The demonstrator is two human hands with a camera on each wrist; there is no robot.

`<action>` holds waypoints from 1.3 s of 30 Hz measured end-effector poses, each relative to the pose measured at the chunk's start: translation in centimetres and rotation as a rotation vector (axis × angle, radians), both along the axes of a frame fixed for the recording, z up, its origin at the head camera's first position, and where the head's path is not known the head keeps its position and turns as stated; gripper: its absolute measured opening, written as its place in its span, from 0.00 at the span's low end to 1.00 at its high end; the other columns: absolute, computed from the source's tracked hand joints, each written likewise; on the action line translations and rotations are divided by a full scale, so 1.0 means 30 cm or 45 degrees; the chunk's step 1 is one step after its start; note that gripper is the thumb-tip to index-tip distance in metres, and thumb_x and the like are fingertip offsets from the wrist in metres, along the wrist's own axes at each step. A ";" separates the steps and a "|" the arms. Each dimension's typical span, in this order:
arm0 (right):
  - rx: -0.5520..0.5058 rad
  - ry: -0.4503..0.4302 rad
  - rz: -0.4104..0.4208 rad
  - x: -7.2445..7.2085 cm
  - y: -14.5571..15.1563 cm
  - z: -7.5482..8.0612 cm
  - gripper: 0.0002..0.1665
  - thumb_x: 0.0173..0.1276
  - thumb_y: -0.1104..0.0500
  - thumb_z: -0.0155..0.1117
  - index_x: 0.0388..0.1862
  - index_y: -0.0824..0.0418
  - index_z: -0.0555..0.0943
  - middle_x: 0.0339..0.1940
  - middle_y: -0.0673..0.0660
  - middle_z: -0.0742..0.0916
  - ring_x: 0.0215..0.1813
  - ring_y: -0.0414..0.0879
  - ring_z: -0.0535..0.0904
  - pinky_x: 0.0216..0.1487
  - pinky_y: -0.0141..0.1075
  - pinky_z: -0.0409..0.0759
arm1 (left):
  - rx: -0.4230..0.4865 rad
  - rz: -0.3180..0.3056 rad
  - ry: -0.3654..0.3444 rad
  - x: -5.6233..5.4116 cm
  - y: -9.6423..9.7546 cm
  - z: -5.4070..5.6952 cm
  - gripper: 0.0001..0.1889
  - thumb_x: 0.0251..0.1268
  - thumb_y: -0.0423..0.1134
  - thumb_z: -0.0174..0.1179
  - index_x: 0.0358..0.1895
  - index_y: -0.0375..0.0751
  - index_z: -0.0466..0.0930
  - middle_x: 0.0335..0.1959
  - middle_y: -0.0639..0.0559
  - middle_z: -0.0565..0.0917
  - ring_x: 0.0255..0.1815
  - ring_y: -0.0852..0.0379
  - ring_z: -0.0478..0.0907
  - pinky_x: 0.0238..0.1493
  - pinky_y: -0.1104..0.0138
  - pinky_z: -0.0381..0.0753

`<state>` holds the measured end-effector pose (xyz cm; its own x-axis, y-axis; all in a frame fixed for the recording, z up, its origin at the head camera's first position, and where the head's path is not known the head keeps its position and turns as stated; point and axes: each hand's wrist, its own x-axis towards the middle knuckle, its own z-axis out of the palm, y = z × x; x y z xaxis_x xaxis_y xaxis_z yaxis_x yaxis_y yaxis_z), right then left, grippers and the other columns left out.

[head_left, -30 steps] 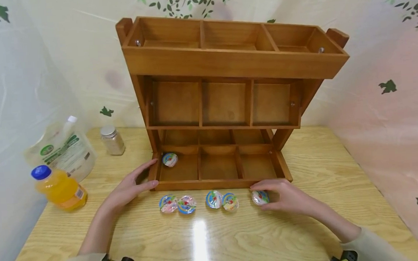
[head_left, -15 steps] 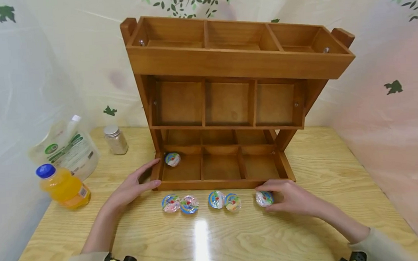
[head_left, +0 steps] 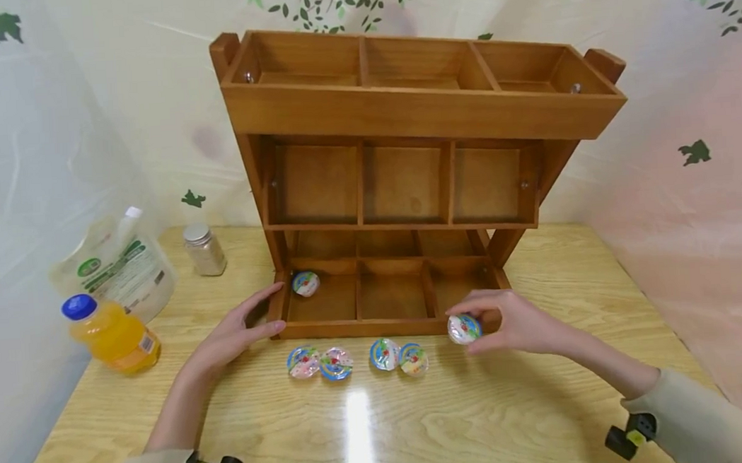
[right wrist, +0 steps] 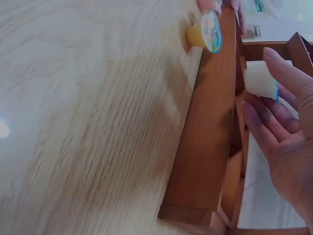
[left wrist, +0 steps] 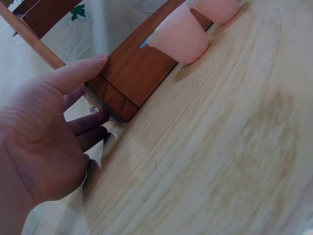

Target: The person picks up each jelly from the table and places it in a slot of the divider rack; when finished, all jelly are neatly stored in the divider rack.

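My right hand (head_left: 517, 322) pinches a white jelly cup (head_left: 465, 330) with a printed foil lid, lifted over the front edge of the wooden rack (head_left: 377, 327). In the right wrist view the cup's pale side (right wrist: 260, 81) sits between thumb and fingers. My left hand (head_left: 233, 332) rests at the rack's lower left corner, its thumb at the front face (left wrist: 142, 58) and its fingers along the end. Two pink jelly cups (head_left: 303, 362) stand side by side in front of the left compartment. A white cup (head_left: 384, 354) and a yellow cup (head_left: 413, 360) stand before the middle one.
Another jelly cup (head_left: 305, 283) lies in the bottom tier's left compartment. Above rise two more divided tiers, the top one (head_left: 421, 108) overhanging. At left stand an orange juice bottle (head_left: 114, 336), a white pouch (head_left: 127, 271) and a silver-lidded jar (head_left: 205, 250).
My right hand has raised the white jelly cup off the table, up to the rack's front edge. The left hand stays at the rack's corner.
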<state>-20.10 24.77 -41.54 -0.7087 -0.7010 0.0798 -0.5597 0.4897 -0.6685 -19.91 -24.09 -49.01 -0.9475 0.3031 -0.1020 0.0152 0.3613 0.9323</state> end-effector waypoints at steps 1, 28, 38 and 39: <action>-0.032 -0.029 0.002 -0.008 -0.009 0.002 0.32 0.57 0.59 0.82 0.62 0.60 0.84 0.50 0.48 0.87 0.46 0.32 0.82 0.50 0.31 0.87 | 0.001 0.000 -0.001 0.000 0.001 -0.001 0.38 0.73 0.47 0.63 0.82 0.56 0.58 0.86 0.48 0.52 0.87 0.37 0.38 0.81 0.31 0.38; -0.295 -0.388 -0.159 -0.236 -0.463 -0.070 0.31 0.58 0.61 0.80 0.62 0.56 0.83 0.53 0.56 0.89 0.51 0.43 0.85 0.51 0.35 0.85 | -0.051 -0.004 0.011 0.003 0.003 0.004 0.38 0.74 0.48 0.63 0.82 0.56 0.57 0.86 0.45 0.51 0.87 0.35 0.39 0.80 0.30 0.38; -0.187 -0.218 -0.155 -0.266 -0.560 -0.069 0.30 0.57 0.55 0.83 0.59 0.49 0.85 0.55 0.49 0.89 0.53 0.44 0.84 0.56 0.39 0.84 | -0.055 0.005 -0.002 0.009 0.002 0.018 0.39 0.72 0.47 0.64 0.82 0.56 0.57 0.86 0.43 0.50 0.87 0.34 0.39 0.79 0.28 0.38; -0.168 -0.194 -0.155 -0.268 -0.569 -0.069 0.29 0.56 0.54 0.83 0.59 0.49 0.85 0.55 0.49 0.89 0.54 0.44 0.83 0.59 0.41 0.83 | -0.054 0.003 -0.001 0.010 0.002 0.019 0.39 0.72 0.47 0.64 0.82 0.55 0.57 0.86 0.43 0.50 0.87 0.34 0.39 0.79 0.28 0.38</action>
